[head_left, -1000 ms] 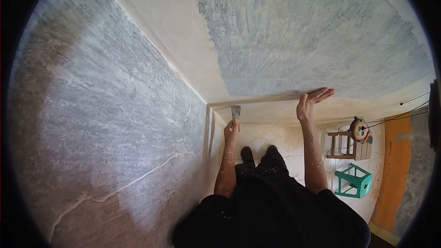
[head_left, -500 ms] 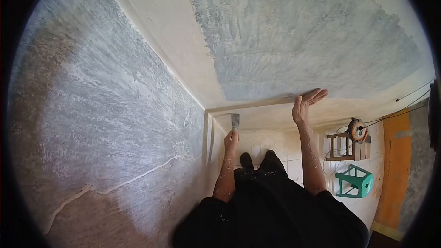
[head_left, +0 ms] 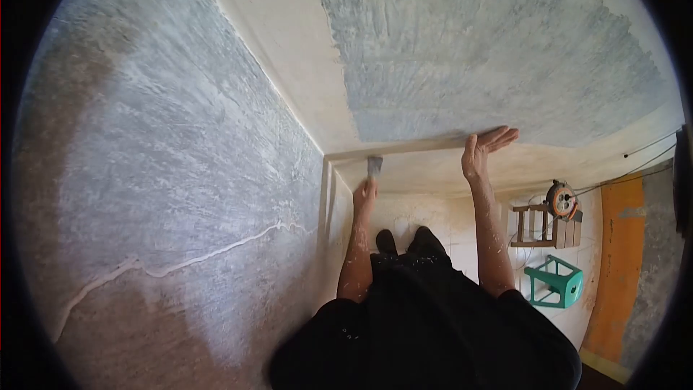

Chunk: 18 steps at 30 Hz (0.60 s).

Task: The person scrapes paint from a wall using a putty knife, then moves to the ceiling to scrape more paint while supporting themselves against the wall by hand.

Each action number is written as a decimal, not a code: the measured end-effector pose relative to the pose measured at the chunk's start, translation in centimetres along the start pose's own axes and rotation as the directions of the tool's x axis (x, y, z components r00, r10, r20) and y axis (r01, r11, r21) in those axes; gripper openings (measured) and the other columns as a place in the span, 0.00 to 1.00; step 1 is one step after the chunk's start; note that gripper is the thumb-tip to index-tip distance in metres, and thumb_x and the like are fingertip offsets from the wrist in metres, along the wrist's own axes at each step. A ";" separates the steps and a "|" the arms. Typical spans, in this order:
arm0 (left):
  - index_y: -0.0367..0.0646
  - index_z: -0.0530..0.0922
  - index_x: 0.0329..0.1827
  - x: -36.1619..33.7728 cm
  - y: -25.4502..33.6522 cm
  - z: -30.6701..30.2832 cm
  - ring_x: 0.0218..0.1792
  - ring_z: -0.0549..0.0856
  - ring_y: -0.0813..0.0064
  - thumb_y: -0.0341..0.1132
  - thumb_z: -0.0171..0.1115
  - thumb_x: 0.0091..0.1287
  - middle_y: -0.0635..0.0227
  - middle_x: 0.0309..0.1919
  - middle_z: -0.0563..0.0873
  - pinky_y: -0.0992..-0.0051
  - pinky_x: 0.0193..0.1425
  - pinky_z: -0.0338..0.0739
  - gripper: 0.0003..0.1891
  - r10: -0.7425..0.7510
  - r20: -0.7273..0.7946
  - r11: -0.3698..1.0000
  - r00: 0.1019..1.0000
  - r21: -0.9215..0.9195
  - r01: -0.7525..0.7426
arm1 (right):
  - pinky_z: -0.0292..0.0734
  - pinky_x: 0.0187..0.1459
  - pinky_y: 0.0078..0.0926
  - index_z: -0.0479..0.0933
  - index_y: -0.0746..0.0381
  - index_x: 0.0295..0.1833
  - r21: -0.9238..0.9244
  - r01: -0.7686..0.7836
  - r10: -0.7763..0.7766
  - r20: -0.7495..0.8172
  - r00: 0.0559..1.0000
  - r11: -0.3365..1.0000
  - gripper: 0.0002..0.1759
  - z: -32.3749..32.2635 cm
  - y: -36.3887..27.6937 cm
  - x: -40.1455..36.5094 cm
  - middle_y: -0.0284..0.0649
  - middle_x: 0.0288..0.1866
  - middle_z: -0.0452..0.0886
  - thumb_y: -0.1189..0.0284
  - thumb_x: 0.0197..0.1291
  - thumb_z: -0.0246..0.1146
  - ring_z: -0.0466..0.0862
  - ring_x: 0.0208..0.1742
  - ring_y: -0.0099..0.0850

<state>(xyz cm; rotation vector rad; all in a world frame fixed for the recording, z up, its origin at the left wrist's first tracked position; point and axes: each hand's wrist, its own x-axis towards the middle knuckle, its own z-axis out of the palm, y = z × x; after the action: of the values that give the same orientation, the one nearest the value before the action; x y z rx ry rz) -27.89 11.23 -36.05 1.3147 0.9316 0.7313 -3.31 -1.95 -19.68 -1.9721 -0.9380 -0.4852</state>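
My left hand point(head_left: 365, 193) is closed around the handle of a putty knife point(head_left: 375, 166), its flat metal blade pointing away from me. The blade overlaps the cream lower part of the front wall point(head_left: 426, 172), close to the inside corner. Farther right, my right hand point(head_left: 485, 150) lies open against that wall, fingers stretched to the right along the lower edge of a rough grey-blue patch point(head_left: 462, 58). Pale flecks dot both forearms.
At my left rises a scraped grey wall point(head_left: 188, 144) with a filled white crack point(head_left: 209, 253). On the tiled floor to the right stand a wooden stool point(head_left: 567, 235), a cable reel point(head_left: 561, 201) with trailing cords, and a green plastic stool point(head_left: 556, 282).
My left hand and the putty knife have moved slightly up the view, nearer the patch's lower edge. My right hand stays against the wall, and the whole view has shifted a little.
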 end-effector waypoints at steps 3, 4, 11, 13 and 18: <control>0.44 0.73 0.25 -1.6 -4.4 -1.4 0.20 0.67 0.86 0.53 0.54 0.72 0.79 0.18 0.70 0.80 0.24 0.59 0.23 -0.226 0.009 0.974 0.974 0.001 0.226 | 0.14 0.70 0.60 0.17 0.65 0.74 -0.035 0.001 -0.001 0.004 1.000 0.999 0.48 -0.2 -0.1 0.2 0.59 0.75 0.10 0.47 0.72 0.39 0.13 0.75 0.56; 0.45 0.73 0.25 -1.2 -4.5 -1.3 0.20 0.66 0.87 0.53 0.54 0.72 0.79 0.18 0.70 0.80 0.24 0.59 0.23 -0.200 0.020 0.980 0.980 -0.004 0.200 | 0.13 0.70 0.60 0.17 0.65 0.74 -0.031 0.001 -0.001 -0.005 1.000 1.000 0.48 -0.3 0.0 0.4 0.59 0.75 0.10 0.46 0.72 0.39 0.13 0.75 0.56; 0.44 0.74 0.26 -1.5 -1.8 -2.2 0.23 0.67 0.85 0.53 0.54 0.72 0.79 0.19 0.69 0.80 0.29 0.61 0.22 -0.229 0.010 0.973 0.973 -0.025 0.229 | 0.12 0.69 0.60 0.17 0.66 0.74 -0.028 0.014 -0.015 -0.012 1.000 0.999 0.49 0.0 -0.1 0.4 0.60 0.74 0.10 0.45 0.72 0.38 0.13 0.75 0.56; 0.45 0.74 0.28 -1.0 -0.6 -1.5 0.23 0.67 0.86 0.54 0.54 0.72 0.79 0.19 0.69 0.81 0.29 0.61 0.22 -0.148 0.036 0.989 0.988 -0.005 0.148 | 0.11 0.69 0.60 0.17 0.65 0.74 -0.039 0.021 -0.022 -0.012 1.000 0.999 0.49 -0.2 0.2 0.1 0.60 0.75 0.10 0.45 0.72 0.38 0.12 0.75 0.56; 0.46 0.74 0.30 -0.3 1.4 -0.7 0.23 0.68 0.88 0.55 0.53 0.72 0.81 0.19 0.70 0.83 0.28 0.62 0.22 -0.059 0.046 0.995 0.997 0.086 0.055 | 0.10 0.68 0.60 0.17 0.66 0.74 0.025 -0.005 0.005 0.003 1.000 1.000 0.51 0.2 0.2 0.0 0.61 0.74 0.09 0.43 0.71 0.39 0.10 0.74 0.57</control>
<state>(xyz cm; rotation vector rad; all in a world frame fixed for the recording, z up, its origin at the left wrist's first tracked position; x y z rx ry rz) -28.56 11.54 -34.63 1.3681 0.9663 0.6192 -3.19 -1.89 -19.88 -1.9522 -0.9369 -0.4656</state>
